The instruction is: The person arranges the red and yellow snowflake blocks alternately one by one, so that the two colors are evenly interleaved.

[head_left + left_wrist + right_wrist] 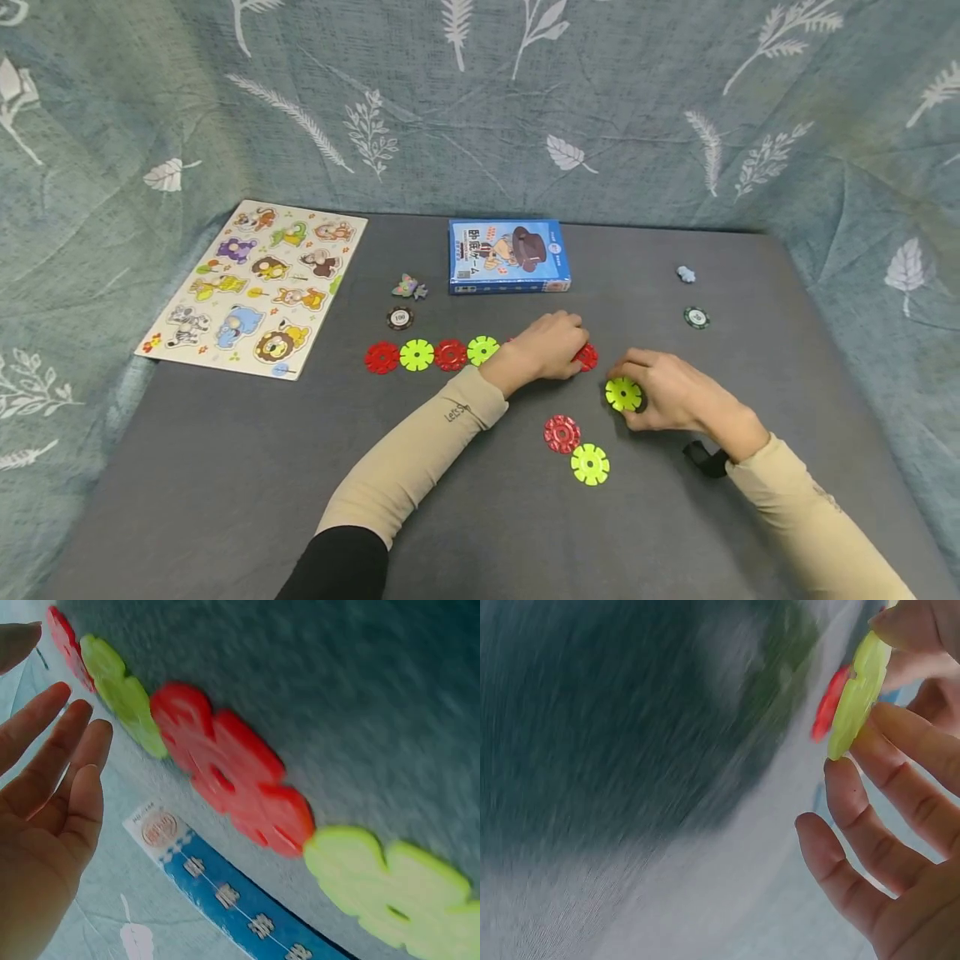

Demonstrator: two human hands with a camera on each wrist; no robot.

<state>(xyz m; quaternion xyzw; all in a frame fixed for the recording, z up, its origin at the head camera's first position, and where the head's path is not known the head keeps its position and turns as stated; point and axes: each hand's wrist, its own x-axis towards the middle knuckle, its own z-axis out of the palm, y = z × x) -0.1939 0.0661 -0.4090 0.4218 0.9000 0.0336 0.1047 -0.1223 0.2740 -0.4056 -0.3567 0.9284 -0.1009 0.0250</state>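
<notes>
Between thumb and fingers, my right hand (670,390) pinches a yellow-green notched plastic disc (623,394), tilted on edge in the right wrist view. Red and yellow-green discs alternate in a row across the grey table, starting with a red disc (382,357) at the left. My left hand (546,346) lies over the row's right part, hiding some discs, its fingertips right by the end red disc (587,357). The left wrist view shows its fingers (46,769) loosely bent, thumb apart. Nearer to me lie another red disc (562,434) and a yellow-green disc (590,464).
Behind the row lies a blue game box (509,257). An animal puzzle board (258,287) is at the left. Small items include a dark chip (400,317), a butterfly piece (406,286), a green-edged chip (696,317) and a pale blue piece (686,273). Leaf-print cloth (480,108) surrounds the table.
</notes>
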